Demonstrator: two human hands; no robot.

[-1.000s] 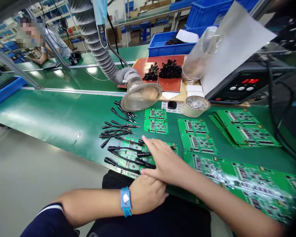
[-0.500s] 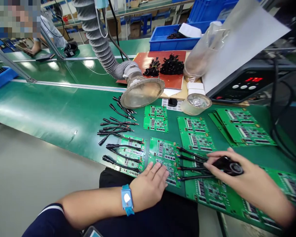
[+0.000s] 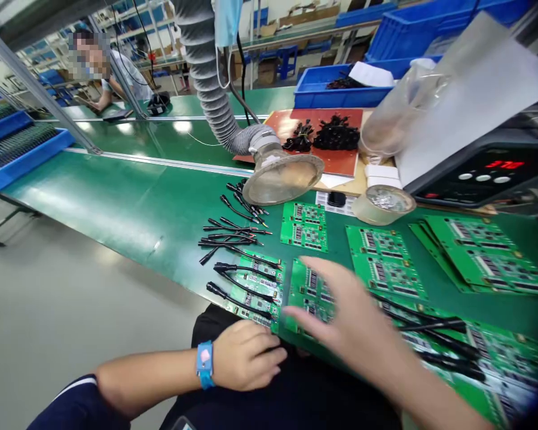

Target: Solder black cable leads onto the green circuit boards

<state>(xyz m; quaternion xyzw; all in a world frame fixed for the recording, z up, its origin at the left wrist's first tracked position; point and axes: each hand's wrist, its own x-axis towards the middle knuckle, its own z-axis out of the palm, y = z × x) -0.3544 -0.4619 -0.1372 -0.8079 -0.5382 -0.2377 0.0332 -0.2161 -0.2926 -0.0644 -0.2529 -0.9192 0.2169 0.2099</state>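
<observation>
My right hand (image 3: 345, 304) is smeared by motion above a green circuit board (image 3: 298, 286), with thumb and fingers apart and nothing seen between them. It hides much of that board. My left hand (image 3: 248, 356) rests at the table's front edge over my lap, fingers loosely bent and a little apart, holding nothing I can see. Left of the right hand, black cables (image 3: 251, 292) lie across another circuit board (image 3: 246, 263). More black cables (image 3: 443, 343) lie over boards to the right, partly behind my right forearm.
A fume extraction hood (image 3: 284, 179) hangs low over the green table (image 3: 130, 197). Loose cables (image 3: 228, 230) lie at its left. Behind are a tape roll (image 3: 383, 206), black parts on a red board (image 3: 269, 128), and a station with a lit display (image 3: 484, 173). A person (image 3: 125, 74) sits beyond.
My right hand has let go of the black cables on the right and moved left over the middle board. My left hand has slid off that board toward me. The view has shifted.
</observation>
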